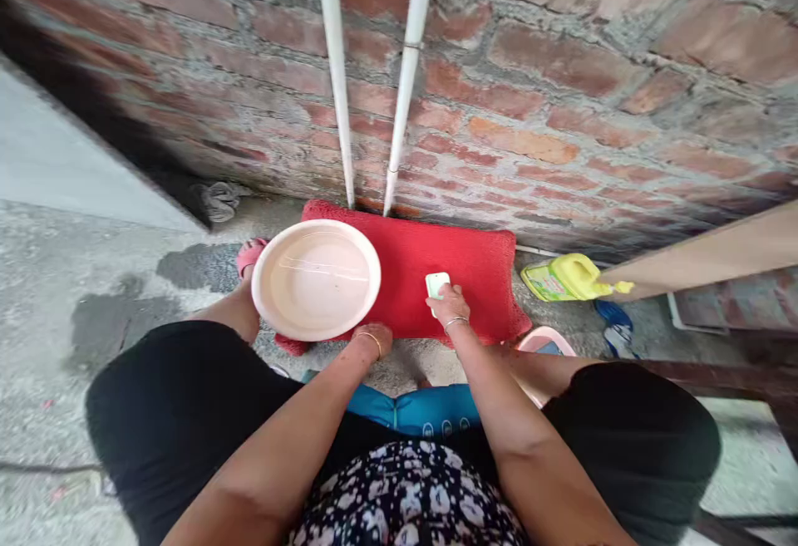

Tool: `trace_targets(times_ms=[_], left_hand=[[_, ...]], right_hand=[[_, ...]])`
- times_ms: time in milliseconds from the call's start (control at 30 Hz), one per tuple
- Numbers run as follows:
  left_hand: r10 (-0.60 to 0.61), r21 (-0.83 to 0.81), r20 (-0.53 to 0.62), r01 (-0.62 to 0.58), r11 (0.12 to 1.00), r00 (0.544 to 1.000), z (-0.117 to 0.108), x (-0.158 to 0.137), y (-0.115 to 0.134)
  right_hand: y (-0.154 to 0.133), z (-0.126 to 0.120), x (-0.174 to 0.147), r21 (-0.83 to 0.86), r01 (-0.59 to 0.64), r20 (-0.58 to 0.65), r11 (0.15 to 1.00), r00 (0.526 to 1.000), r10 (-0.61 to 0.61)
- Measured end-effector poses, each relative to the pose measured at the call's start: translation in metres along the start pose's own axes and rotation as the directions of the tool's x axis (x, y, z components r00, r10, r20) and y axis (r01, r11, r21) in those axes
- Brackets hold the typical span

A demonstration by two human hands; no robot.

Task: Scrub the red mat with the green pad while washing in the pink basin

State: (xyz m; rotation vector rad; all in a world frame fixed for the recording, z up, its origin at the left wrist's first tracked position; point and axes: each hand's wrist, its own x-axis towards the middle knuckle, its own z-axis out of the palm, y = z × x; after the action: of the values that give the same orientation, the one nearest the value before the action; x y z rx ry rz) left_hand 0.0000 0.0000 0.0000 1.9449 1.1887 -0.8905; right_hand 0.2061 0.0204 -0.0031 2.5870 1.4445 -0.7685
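Observation:
A red textile mat (480, 272) with a rough fringed border lies draped over a low support in front of me. My right hand (450, 305) is closed round a small white and pale green scrub brush (437, 282), which rests on the mat's right half; its bristles are hidden. At the mat's near edge, my left hand (375, 338) is closed with its fingers curled on the red cloth. Just left of that hand, a wide cream basin (317, 326) holding clear water sits on the mat's left part.
Two white pipes (405, 81) run down the brick wall (536, 97) behind the mat. A yellow jug (568, 277) lies on its side at the right, near a pink tub (549, 338) and a blue slipper (614, 317). A grey rag (219, 199) lies at left. Wet patches mark the concrete.

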Motion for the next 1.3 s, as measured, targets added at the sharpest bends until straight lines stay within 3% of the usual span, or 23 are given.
trace_targets(times_ms=[167,233,300,400,567,700,833,1000,1133,1300], left_hand=[[-0.027,0.056,-0.056,0.03,0.998,0.998,-0.008,0.011,0.001],[-0.062,0.071,-0.083,0.068,0.995,0.995,-0.007,0.014,0.002],[-0.09,0.086,-0.106,0.099,0.991,0.99,-0.004,0.016,0.004],[-0.112,0.112,-0.136,0.127,0.986,0.984,-0.001,0.02,0.005],[-0.138,0.161,-0.181,0.167,0.973,0.974,-0.001,0.026,0.008],[-0.167,0.193,-0.213,0.209,0.959,0.963,-0.001,0.025,0.011],[-0.17,0.223,-0.255,0.229,0.948,0.952,0.006,0.021,0.01],[-0.162,0.243,-0.262,0.227,0.943,0.951,0.013,0.012,0.005],[-0.148,0.223,-0.258,0.208,0.952,0.955,0.013,-0.004,0.003],[-0.183,0.188,-0.258,0.235,0.954,0.949,0.014,-0.022,0.001]], right_hand=[[0.103,-0.028,0.0,0.076,-0.301,-0.05,0.951,0.951,0.305],[0.126,-0.036,0.0,0.126,-0.379,-0.07,0.917,0.918,0.389],[0.129,-0.041,0.003,0.181,-0.389,-0.095,0.903,0.907,0.41],[0.096,-0.039,0.01,0.243,-0.256,-0.137,0.936,0.946,0.294],[-0.007,-0.021,0.012,0.177,0.082,-0.083,0.981,0.994,-0.068],[-0.061,-0.004,-0.003,0.06,0.359,0.049,0.931,0.931,-0.362],[-0.066,0.008,-0.011,0.018,0.453,0.133,0.891,0.882,-0.451],[-0.039,-0.007,0.004,0.048,0.334,0.119,0.941,0.934,-0.338],[-0.002,-0.032,0.018,0.125,0.085,0.047,0.989,0.995,-0.091],[0.044,-0.048,0.02,0.266,-0.192,-0.032,0.945,0.978,0.208]])
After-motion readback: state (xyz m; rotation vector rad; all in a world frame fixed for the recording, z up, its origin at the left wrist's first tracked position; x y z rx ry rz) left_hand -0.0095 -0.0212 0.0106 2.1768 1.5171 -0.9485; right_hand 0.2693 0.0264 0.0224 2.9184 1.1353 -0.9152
